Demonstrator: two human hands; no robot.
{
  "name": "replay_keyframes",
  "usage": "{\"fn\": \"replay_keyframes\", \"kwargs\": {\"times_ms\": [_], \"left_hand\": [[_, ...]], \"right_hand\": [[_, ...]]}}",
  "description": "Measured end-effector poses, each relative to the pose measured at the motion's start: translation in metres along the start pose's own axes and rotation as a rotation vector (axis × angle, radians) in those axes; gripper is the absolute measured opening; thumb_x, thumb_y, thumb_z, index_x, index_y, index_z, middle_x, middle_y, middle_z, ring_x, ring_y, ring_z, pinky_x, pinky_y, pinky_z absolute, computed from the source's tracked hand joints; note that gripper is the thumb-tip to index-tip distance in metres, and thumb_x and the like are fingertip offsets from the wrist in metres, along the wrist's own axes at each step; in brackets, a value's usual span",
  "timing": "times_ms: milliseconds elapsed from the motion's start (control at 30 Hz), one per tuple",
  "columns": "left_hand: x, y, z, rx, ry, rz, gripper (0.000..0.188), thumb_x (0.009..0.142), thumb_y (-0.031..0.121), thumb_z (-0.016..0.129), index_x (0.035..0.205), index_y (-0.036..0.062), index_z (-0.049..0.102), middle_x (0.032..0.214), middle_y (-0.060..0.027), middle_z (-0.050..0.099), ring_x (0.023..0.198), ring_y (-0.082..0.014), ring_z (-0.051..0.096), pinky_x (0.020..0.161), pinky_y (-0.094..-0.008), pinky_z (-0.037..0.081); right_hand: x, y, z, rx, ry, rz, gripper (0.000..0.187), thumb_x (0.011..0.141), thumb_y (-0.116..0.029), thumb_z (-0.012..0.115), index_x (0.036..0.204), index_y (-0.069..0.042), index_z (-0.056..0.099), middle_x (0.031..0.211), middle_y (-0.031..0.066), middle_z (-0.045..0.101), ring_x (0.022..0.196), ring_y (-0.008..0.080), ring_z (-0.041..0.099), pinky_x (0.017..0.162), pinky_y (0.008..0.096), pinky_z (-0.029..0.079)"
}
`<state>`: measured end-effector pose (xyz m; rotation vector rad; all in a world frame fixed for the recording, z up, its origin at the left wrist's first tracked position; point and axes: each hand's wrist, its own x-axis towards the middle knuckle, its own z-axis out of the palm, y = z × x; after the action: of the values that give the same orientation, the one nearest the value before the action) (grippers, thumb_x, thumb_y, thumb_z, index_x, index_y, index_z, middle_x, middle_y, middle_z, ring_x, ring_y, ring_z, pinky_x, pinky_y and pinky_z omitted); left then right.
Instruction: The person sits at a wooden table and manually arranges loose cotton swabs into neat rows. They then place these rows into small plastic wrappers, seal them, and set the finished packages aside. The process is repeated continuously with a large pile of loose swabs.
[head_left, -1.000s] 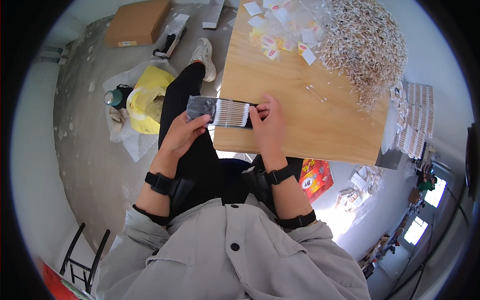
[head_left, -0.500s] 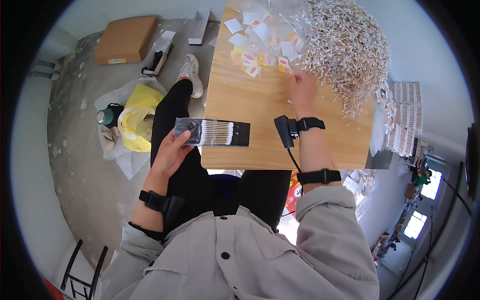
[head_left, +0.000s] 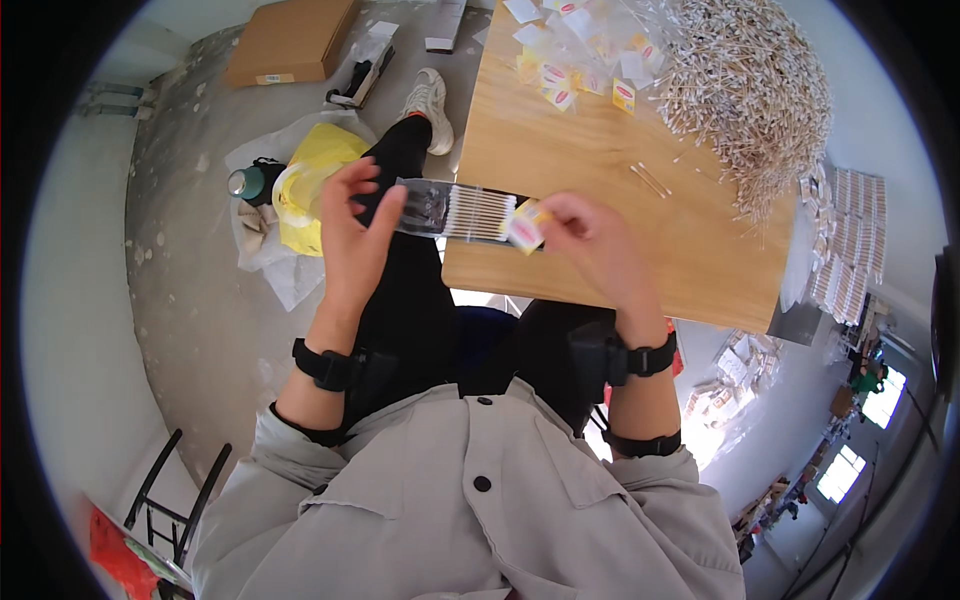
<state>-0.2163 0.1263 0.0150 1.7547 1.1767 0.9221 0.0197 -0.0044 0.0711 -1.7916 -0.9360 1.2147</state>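
Note:
A row of cotton swabs (head_left: 480,213) lies in a clear plastic bag (head_left: 424,205) on a flat black strip, which juts past the table's left edge over my leg. At the bag's left end, my left hand (head_left: 355,220) has its fingers spread, the thumb close to or touching the plastic. Between thumb and fingers, my right hand (head_left: 595,240) pinches a small yellow-and-white card (head_left: 526,228), slightly blurred, over the right end of the swab row. More such cards (head_left: 560,85) lie scattered at the table's far left.
A large heap of loose cotton swabs (head_left: 750,90) covers the far right of the wooden table (head_left: 580,150). Some stray swabs (head_left: 652,179) lie nearer. Stacked swab packs (head_left: 850,240) stand beyond the right edge. On the left floor are a yellow bag (head_left: 310,190), bottle (head_left: 246,182) and cardboard box (head_left: 290,42).
My right hand has brought a card from the far pile back to the bag. The left hand's fingers have spread off the bag. The view has shifted; bag and strip keep their place on the table.

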Motion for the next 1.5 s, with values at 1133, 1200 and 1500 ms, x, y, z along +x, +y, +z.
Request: {"fn": "replay_keyframes", "kwargs": {"times_ms": [1133, 1200, 1500], "left_hand": [[-0.016, 0.000, 0.007, -0.027, -0.055, -0.141, 0.032, 0.085, 0.013, 0.074, 0.110, 0.0005, 0.059, 0.102, -0.0046, 0.061, 0.084, -0.0088, 0.057, 0.069, -0.0226, 0.045], [-0.012, -0.021, 0.009, -0.046, -0.008, -0.170, 0.038, 0.087, 0.015, 0.073, 0.117, -0.0001, 0.057, 0.105, -0.0053, 0.061, 0.085, -0.0088, 0.057, 0.071, -0.0229, 0.045], [-0.010, -0.040, 0.010, -0.463, -0.398, -0.581, 0.023, 0.095, 0.019, 0.064, 0.112, 0.0036, 0.061, 0.093, 0.0022, 0.066, 0.082, -0.0032, 0.056, 0.072, -0.0211, 0.043]], "right_hand": [[0.000, 0.040, 0.058, 0.265, 0.412, 0.101, 0.019, 0.088, -0.009, 0.071, 0.102, 0.000, 0.062, 0.082, 0.0073, 0.065, 0.064, 0.0104, 0.061, 0.059, 0.0230, 0.050], [0.001, 0.037, 0.063, 0.246, 0.459, 0.100, 0.019, 0.088, -0.009, 0.071, 0.101, 0.001, 0.062, 0.083, 0.0082, 0.066, 0.064, 0.0107, 0.062, 0.059, 0.0229, 0.051], [0.002, 0.044, 0.071, 0.218, 0.396, 0.108, 0.021, 0.084, -0.008, 0.074, 0.096, 0.004, 0.061, 0.081, 0.0111, 0.067, 0.064, 0.0113, 0.063, 0.058, 0.0234, 0.051]]}}
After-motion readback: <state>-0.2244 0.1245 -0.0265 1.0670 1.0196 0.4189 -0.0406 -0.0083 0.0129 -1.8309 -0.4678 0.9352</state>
